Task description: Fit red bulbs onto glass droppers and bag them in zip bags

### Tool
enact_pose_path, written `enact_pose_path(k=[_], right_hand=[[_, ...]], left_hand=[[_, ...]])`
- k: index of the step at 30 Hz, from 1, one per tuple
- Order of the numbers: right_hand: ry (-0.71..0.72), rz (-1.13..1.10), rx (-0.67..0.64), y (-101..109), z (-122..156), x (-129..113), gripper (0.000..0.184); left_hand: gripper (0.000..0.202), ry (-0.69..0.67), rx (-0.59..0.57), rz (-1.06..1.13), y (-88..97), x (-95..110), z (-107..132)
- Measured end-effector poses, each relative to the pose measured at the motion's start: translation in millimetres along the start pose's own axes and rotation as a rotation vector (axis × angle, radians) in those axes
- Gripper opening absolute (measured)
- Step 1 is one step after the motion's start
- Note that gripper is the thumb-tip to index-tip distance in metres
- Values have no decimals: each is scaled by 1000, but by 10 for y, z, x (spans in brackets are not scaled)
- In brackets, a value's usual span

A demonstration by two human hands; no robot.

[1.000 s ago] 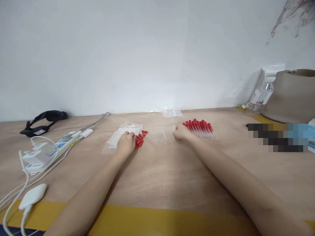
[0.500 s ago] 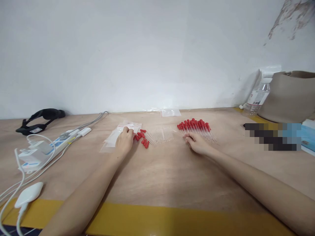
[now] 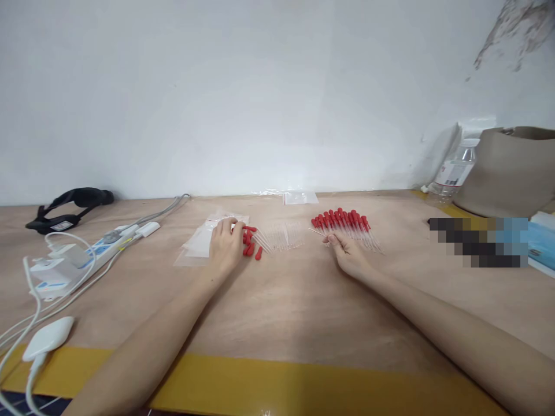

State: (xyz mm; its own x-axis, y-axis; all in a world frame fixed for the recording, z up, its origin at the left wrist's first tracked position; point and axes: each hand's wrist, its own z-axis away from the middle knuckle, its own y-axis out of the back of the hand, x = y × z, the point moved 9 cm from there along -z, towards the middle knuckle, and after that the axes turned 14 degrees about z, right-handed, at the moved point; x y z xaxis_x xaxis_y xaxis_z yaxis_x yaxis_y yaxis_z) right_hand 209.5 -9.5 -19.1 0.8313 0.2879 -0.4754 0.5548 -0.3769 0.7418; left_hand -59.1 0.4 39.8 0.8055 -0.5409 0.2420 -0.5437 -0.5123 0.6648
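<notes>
Right hand (image 3: 349, 254): fingertips pinch glass tube (image 3: 318, 233) at one end, tip projecting leftward, free. Capped droppers (image 3: 347, 224) fanned just beyond fingers. Left hand (image 3: 225, 245): fingers curled onto red bulbs (image 3: 252, 249); grip undeterminable. Bare tubes (image 3: 284, 237) between hands, apparently sorted for reach

table (image 3: 281, 300): matt wood | caps (image 3: 250, 245): red rubber | tubes (image 3: 284, 237): clear glass | bags (image 3: 199, 245): glossy plastic

Plain white wall (image 3: 260, 86), evenly lit, with a stained, flaking patch (image 3: 507, 29) at upper right. Pale brown wooden worktop (image 3: 281, 312) abuts the wall. A yellow strip (image 3: 303, 393) runs along its near edge.
</notes>
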Motion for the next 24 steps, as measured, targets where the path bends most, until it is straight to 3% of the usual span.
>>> enact_pose_path(k=[2, 3, 8, 11, 15, 24], right_hand=[[22, 93, 11, 58, 31, -71, 30], [51, 115, 12, 76, 48, -122, 29], [241, 28, 4, 66, 145, -354, 25], [290, 23, 44, 72, 191, -414, 24], [370, 23, -10, -4, 243, -507, 30], [437, 113, -56, -107, 312, -588, 32]], left_hand=[[13, -103, 20, 136, -45, 245, 61], [13, -128, -22, 248, -121, 360, 104], [14, -31, -318, 675, -604, 702, 329], [22, 54, -403, 798, -754, 703, 375], [22, 110, -452, 843, -807, 652, 358], [21, 58, -369, 779, -733, 686, 320]])
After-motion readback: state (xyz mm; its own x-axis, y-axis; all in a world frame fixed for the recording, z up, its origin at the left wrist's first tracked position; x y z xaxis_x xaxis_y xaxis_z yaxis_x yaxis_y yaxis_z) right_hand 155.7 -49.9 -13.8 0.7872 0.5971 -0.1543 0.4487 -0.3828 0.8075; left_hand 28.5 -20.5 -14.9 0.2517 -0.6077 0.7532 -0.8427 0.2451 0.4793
